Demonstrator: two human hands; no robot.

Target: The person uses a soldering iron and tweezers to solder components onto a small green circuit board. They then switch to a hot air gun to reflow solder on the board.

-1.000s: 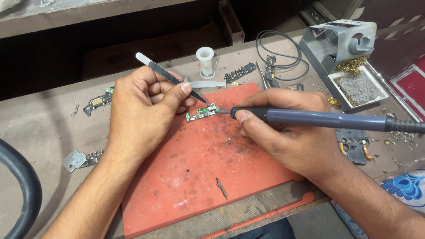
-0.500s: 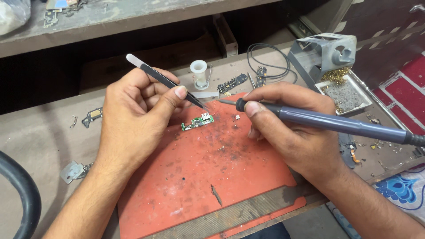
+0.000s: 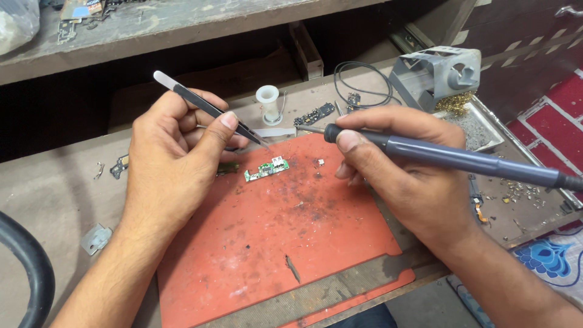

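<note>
Gripping tweezers (image 3: 206, 109) in the left hand (image 3: 173, 164) and a soldering iron (image 3: 449, 159) in the right hand (image 3: 401, 176), the person risks nudging the loose green circuit board (image 3: 267, 169) off the red mat (image 3: 285, 243).

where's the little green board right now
In the head view the green board lies on the red mat near its top edge, between the left hand and right hand.

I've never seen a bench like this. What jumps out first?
The scorched red rubber mat fills the middle, with a tiny green circuit board lying near its top edge. Above it, the left hand pinches black metal tweezers, and the right hand holds a grey soldering iron.
</note>
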